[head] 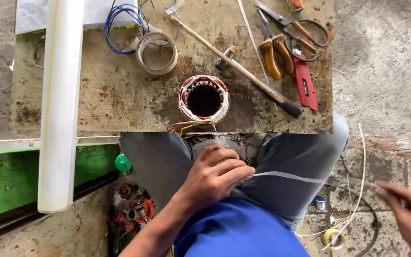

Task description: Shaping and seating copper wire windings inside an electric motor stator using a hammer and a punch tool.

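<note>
Your left hand (215, 173) pinches one end of a thin white strip (291, 177), your blurred right hand (407, 212) grips the other end, keeping it taut over your lap, the wound stator (204, 99) just beyond your left knuckles

The stator (204, 98) stands on the board (120, 95) near its front edge. Behind it to the left lies the tape roll (156, 53); to its right lie the pliers (273, 50) and knife (304, 82). The tube (61, 102) lies far left.
</note>
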